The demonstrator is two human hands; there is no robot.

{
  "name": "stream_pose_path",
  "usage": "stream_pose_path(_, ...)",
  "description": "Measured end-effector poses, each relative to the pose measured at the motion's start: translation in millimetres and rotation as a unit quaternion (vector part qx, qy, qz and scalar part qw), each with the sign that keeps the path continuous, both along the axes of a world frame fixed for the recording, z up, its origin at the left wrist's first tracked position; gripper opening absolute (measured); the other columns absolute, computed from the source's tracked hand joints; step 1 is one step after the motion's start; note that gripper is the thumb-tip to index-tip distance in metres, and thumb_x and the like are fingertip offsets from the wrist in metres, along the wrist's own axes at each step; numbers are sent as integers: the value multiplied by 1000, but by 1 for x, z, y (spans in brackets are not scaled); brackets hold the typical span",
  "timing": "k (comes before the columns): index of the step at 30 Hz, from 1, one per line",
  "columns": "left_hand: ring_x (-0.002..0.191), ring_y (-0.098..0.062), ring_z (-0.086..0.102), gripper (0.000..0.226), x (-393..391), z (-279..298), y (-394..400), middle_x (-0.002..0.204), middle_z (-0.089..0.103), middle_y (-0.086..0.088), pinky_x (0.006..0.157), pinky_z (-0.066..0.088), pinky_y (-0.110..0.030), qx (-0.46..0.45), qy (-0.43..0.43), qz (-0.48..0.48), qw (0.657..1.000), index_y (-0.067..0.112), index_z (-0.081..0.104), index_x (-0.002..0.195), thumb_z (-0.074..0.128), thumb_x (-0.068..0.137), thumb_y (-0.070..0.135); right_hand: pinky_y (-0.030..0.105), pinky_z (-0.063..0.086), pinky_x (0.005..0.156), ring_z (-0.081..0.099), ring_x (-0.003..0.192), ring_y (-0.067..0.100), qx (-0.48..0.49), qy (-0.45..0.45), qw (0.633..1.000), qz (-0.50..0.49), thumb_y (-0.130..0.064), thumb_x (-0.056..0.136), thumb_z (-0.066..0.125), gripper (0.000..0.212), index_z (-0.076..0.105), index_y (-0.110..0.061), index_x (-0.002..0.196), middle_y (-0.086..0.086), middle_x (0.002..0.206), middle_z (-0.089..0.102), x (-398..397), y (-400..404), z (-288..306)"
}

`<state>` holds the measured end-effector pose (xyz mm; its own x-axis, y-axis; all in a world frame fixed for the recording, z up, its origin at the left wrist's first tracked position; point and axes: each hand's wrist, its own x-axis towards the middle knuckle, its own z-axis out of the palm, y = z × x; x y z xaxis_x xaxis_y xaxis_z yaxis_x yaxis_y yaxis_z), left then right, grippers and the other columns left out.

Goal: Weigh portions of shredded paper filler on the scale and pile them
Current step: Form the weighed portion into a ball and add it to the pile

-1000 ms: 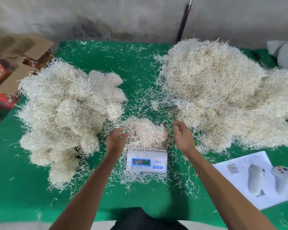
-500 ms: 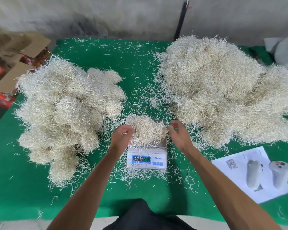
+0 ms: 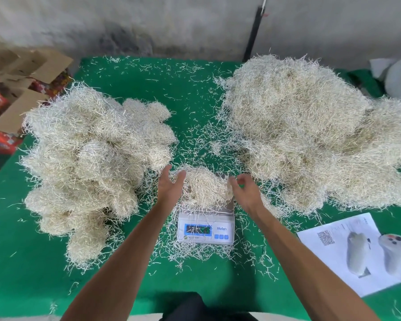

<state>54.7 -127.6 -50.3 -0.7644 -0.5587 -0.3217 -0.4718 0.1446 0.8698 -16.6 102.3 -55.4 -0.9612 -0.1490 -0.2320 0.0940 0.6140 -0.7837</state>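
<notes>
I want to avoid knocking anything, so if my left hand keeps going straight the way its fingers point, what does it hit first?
Probably the portion of shredded paper on the scale. The left hand points forward beside its left edge; depth is unclear.

The scale [image 3: 206, 229] carries the brand "Meilen" right of its blue display [image 3: 197, 229], whose digits are unreadable under stray shreds.

It looked like a packing workshop; a green-felted counter [image 3: 195, 89] stood against a stained concrete wall [image 3: 148, 22]; opened cartons [image 3: 26, 72] sat left; a scale [image 3: 206, 230] stood between filler heaps [image 3: 299, 126].
</notes>
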Motion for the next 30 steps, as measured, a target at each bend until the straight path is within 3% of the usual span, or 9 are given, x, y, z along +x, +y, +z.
stream_pose_path(2,142,-33,38,76,-7,1,4,162,28,-5,113,33,-55,13,-16,-1,1000,35,26,154,59,91,62,13,48,48,67,63,4,-21,8,1000,-11,-45,106,51,22,54,-24,105,-4,100,65,6,-8,1)
stream_pose_path(8,142,-23,36,102,-7,15,31,161,27,1,109,35,-48,41,-36,-95,994,36,18,156,45,75,91,30,60,61,68,67,15,-1,-30,998,61,-49,106,49,34,53,-19,122,0,93,62,17,-20,-1)
stream_pose_path(11,149,-27,25,118,-10,22,64,166,14,-2,113,31,-48,45,-39,-127,990,30,12,159,49,67,96,28,59,55,68,63,24,-145,-72,986,48,-39,107,51,32,56,-19,132,16,86,64,26,-38,7)
stream_pose_path(16,144,-30,33,114,-31,51,44,164,21,-7,113,32,-48,133,-13,-69,989,34,18,157,82,67,64,39,57,77,51,69,15,-305,-72,947,64,-14,103,42,29,65,-16,85,1,81,64,20,-32,38)
stream_pose_path(18,142,-28,35,113,-33,60,25,164,22,-4,112,30,-47,118,-16,-101,988,41,21,154,83,63,63,33,60,72,59,68,14,-304,-51,951,34,-27,103,39,35,67,-8,95,6,96,75,7,-23,57)
stream_pose_path(22,136,-23,36,125,-38,77,10,162,23,4,113,27,-48,127,-43,-174,976,54,20,147,89,44,70,24,46,57,46,59,12,-228,-9,968,100,-76,94,51,51,65,-27,95,-12,64,51,-16,-18,94)
stream_pose_path(25,133,-19,35,137,-40,86,10,163,19,4,106,35,-44,128,-53,-202,970,46,20,152,89,36,71,45,49,67,42,62,19,-198,-22,968,152,-63,92,67,35,67,-34,73,-1,65,48,-31,-13,116)
stream_pose_path(28,118,-11,34,138,-37,95,5,161,25,4,85,41,-33,105,-24,-201,974,39,27,152,85,32,74,39,43,65,42,57,18,-264,-14,962,64,-46,95,71,37,65,-18,71,2,66,53,-47,-4,129)
stream_pose_path(30,118,-9,34,130,-35,99,8,160,27,5,90,37,-35,85,-8,-216,973,39,29,152,83,39,72,33,39,60,39,55,16,-296,-2,955,-18,-38,98,66,38,59,-13,71,-2,61,50,-45,-14,121)
